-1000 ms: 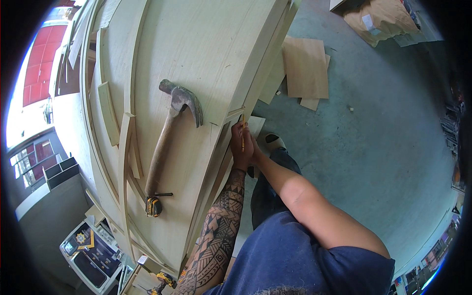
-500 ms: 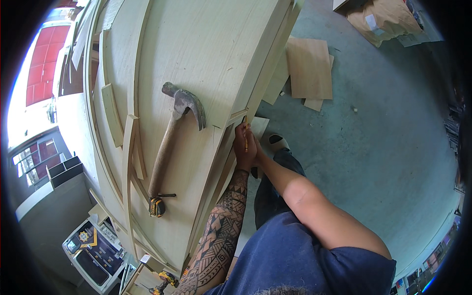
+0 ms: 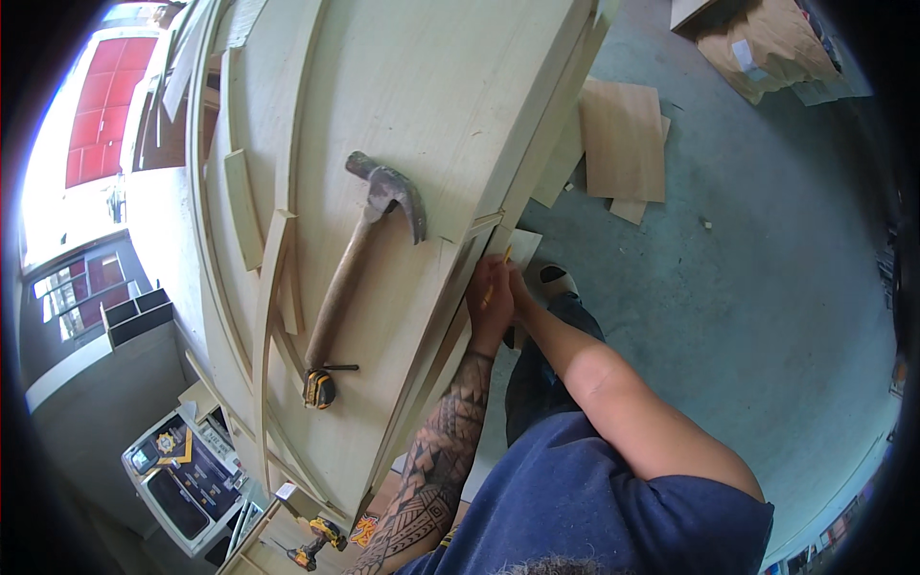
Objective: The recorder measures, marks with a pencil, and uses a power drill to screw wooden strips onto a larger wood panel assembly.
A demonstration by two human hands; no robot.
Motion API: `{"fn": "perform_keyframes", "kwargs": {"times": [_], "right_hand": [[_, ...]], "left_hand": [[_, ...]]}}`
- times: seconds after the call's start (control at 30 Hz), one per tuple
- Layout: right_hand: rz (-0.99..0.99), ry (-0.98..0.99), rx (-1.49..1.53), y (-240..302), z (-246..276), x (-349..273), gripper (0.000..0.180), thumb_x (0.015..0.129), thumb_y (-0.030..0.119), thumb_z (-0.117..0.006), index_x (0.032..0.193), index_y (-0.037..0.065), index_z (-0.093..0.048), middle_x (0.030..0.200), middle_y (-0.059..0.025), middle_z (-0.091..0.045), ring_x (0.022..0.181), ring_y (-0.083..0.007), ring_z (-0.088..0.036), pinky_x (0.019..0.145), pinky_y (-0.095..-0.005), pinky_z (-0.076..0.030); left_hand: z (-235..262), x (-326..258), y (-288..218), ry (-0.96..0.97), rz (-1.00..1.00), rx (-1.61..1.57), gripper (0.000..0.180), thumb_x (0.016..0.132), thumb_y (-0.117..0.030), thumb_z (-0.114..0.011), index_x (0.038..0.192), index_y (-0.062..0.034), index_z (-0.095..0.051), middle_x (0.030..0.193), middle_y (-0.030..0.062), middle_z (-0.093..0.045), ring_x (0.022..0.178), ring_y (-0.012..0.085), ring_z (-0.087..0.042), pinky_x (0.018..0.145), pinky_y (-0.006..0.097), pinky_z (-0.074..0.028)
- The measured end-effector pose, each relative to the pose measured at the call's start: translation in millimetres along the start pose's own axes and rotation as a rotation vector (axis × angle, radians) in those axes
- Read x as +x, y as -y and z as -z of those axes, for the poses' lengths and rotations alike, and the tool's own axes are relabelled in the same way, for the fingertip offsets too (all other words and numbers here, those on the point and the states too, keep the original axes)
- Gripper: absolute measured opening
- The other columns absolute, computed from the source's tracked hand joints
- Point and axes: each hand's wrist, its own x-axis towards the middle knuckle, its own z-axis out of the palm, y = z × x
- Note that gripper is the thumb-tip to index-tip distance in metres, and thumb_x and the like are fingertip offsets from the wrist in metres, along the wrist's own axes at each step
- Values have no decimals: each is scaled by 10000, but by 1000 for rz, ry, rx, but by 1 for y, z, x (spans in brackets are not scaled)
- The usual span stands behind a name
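My left hand (image 3: 487, 305), at the end of a tattooed forearm, is curled against the long edge of the wooden panel (image 3: 422, 297). Whatever its fingers grip is hidden. Pressed close beside it, my right hand (image 3: 520, 292) is closed on a yellow pencil (image 3: 507, 255), partly hidden between the two hands. A claw hammer (image 3: 347, 273) with a wooden handle lies on the panel to the left. Close to the handle's end sits a yellow and black tape measure (image 3: 320, 389), with a thin dark rod (image 3: 341, 367) by it.
Long thin wood strips (image 3: 278, 240) lie along the panel's left side. A yellow and black cordless drill (image 3: 316, 543) is at lower left. Plywood offcuts (image 3: 623, 139) rest on the floor to the right, and a brown paper-wrapped bundle (image 3: 767, 48) lies beyond them.
The view has shifted, so panel and tools appear further right. Both hands have slid slightly nearer along the panel edge, and the pencil has tilted from upright to slanting.
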Motion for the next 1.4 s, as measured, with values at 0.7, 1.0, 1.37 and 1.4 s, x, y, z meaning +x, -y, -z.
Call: {"fn": "perform_keyframes", "kwargs": {"times": [0.7,1.0,1.37,1.4], "right_hand": [[-686,523,84,281,-11,-169,420,1123,245,-556,1492,75,-450,1361,-80,-629,1194,-285,-674,972,-546,-616],[1080,606,-1077,554,-150,-173,514,999,467,-707,1143,-27,-706,1041,-168,-760,1086,-306,-701,970,-457,-535],[332,970,-1219,477,-72,-170,272,819,282,-834,845,24,-750,642,-136,-664,530,-223,-624,539,-368,-472],[366,906,-1241,464,-68,-177,282,833,287,-833,816,24,-730,642,-146,-653,543,-240,-632,554,-374,-480]], "left_hand": [[158,-403,51,-522,158,561,279,1047,-387,-585,917,-152,-659,887,78,-688,911,294,-702,770,458,-533],[316,-547,-31,-924,-11,885,413,910,-350,-720,609,-124,-550,584,95,-564,563,300,-633,536,427,-504],[493,-527,-106,-1474,-540,1258,123,972,-193,-710,988,-71,-721,883,129,-656,914,328,-655,835,441,-517],[491,-513,-98,-1463,-577,1238,123,972,-193,-710,988,-71,-721,883,129,-656,914,328,-655,835,441,-517]]}}
